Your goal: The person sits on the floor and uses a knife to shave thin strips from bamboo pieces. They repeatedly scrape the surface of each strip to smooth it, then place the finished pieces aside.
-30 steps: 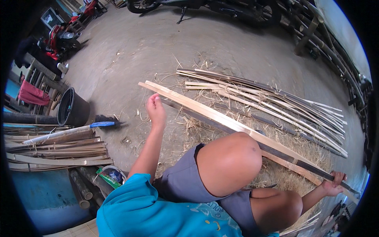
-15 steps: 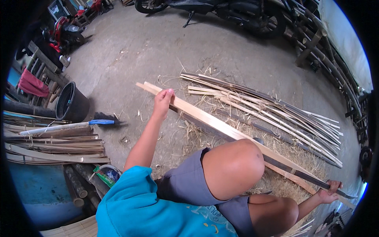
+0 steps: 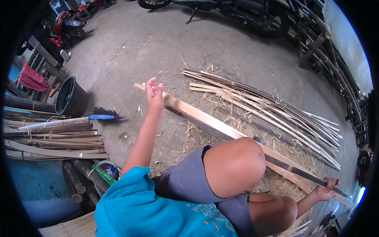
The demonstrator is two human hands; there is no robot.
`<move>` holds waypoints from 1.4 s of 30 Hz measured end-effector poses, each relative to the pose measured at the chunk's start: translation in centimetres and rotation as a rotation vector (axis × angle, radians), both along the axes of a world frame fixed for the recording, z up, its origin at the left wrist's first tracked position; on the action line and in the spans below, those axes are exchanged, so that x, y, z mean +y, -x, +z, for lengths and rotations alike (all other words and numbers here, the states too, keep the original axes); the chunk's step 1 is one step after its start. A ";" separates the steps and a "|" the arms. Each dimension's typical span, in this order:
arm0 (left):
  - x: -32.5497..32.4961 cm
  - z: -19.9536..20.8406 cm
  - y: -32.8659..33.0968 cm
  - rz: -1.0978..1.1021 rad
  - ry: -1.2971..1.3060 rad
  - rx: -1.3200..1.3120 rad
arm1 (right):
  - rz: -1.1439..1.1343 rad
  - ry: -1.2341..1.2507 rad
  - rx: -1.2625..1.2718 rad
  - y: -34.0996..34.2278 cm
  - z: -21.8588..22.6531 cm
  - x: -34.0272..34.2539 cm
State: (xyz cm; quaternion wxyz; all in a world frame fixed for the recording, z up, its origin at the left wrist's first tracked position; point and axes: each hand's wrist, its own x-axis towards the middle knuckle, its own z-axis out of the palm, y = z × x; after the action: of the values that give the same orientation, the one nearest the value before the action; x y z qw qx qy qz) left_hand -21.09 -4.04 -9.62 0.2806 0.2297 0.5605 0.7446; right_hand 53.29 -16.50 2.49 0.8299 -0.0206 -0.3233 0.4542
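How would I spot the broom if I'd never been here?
Find the black bucket at the view's left side. Just below it in the picture lies the broom, its pale handle over a pile of bamboo strips. Its bright blue socket and dark bristles set it apart from those brownish strips.

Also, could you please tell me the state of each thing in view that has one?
Left hand, open, near the left end of the long strips
Right hand, closed around their right end
Long strips, slanting
Floor strips, lying, fanned at right
Black bucket, uncovered
Black motorcycle, parked, stand down
Red cloth, hanging
Blue-handled brush, lying down
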 end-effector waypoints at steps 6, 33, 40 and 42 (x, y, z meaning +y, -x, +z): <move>-0.6 -5.3 5.8 -0.384 0.241 0.605 | -0.031 0.044 -0.001 0.0 -0.1 -0.2; -0.2 -9.8 1.9 -0.208 0.442 -0.185 | 0.024 0.032 0.050 0.5 0.7 -0.6; -0.8 -11.5 3.6 -0.235 0.530 -0.315 | 0.040 0.061 0.009 1.3 0.9 -0.4; -1.4 -11.0 3.2 -0.292 0.611 -0.024 | 0.029 0.113 -0.005 0.0 0.6 -0.8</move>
State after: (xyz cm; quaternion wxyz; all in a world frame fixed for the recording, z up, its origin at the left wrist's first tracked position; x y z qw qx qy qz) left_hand -24.25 -5.40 -20.64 0.4468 0.2040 0.7154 0.4968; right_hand 53.28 -17.28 3.07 0.8200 -0.0642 -0.2994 0.4836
